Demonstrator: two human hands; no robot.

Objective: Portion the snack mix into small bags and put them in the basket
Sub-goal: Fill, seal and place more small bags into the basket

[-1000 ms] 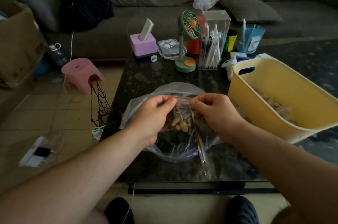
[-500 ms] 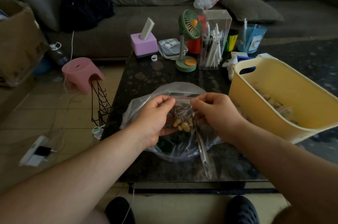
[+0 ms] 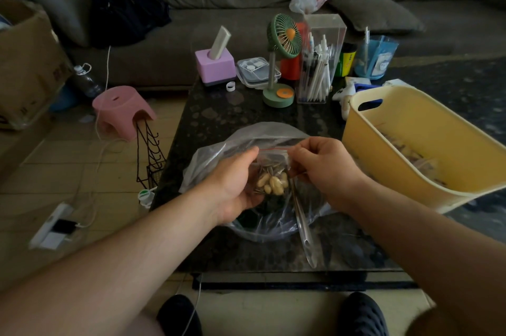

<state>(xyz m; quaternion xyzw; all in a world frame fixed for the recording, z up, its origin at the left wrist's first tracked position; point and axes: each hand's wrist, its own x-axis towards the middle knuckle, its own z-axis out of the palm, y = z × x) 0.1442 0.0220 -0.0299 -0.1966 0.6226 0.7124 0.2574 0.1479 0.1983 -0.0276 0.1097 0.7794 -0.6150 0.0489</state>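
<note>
Sealing the small clear zip bag of peanuts and sunflower seeds, I cupped its belly in my left hand so the fill sat low, clear of the red-lined strip. My right hand pinched that strip's far corner to press it shut. Both worked just above the large clear plastic bag of mix; the pale yellow plastic basket waited right of my right hand, a short reach.

Glossy clear-plastic small bag, matt plastic basket

"dar hwen" on black garment
</note>
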